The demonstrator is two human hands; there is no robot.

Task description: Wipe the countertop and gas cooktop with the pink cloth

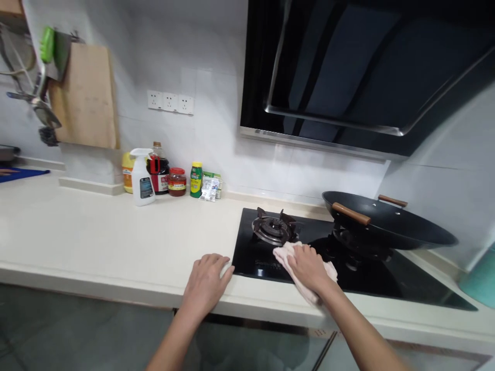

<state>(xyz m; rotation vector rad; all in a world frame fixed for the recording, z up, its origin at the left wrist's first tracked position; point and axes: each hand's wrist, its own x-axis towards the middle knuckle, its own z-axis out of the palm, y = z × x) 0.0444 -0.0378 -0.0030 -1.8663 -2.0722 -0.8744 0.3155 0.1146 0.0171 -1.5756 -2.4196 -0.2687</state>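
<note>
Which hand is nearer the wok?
Right. The right hand is on the cloth, front-left of the wok; the left hand is farther left, on the counter.

the head camera looks forward and down from close by, over the counter (96, 232) and hob (247, 252)

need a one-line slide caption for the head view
Right hand on a pale cloth over the black hob, left hand resting on the counter beside it.

Cloth (285, 254) partly hidden beneath the right hand (307, 265)
</note>
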